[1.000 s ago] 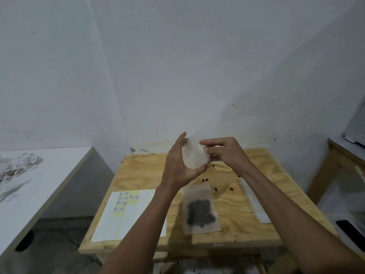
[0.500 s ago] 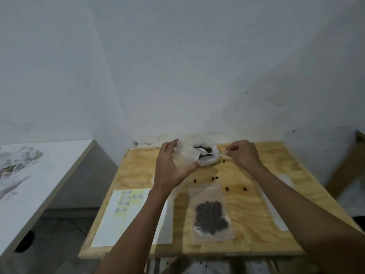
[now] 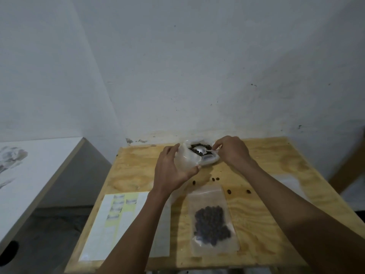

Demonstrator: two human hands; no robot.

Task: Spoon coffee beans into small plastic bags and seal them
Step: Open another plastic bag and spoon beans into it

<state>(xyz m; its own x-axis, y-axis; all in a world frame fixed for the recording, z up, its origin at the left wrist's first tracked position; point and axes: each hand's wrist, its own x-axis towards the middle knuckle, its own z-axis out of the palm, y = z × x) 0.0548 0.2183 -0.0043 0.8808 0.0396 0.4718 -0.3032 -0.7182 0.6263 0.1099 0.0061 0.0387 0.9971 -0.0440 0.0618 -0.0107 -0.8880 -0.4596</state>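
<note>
left hand [image 3: 172, 171] cupped round an empty small plastic bag [image 3: 186, 161], thumb and fingers [image 3: 171, 150] pinching its sides, held just beside the bowl of coffee beans [image 3: 204, 153] at the far edge of the wooden worktop [image 3: 262, 220]. right hand [image 3: 233, 150] over the bowl's right rim, fingertips pinching the handle of a spoon [image 3: 201, 149] lying on the beans. nearer, flat on the worktop, a filled bag [image 3: 212, 222]; a few loose beans [image 3: 229, 191] between it and the bowl. sheet of labels [image 3: 122, 224] at left.
</note>
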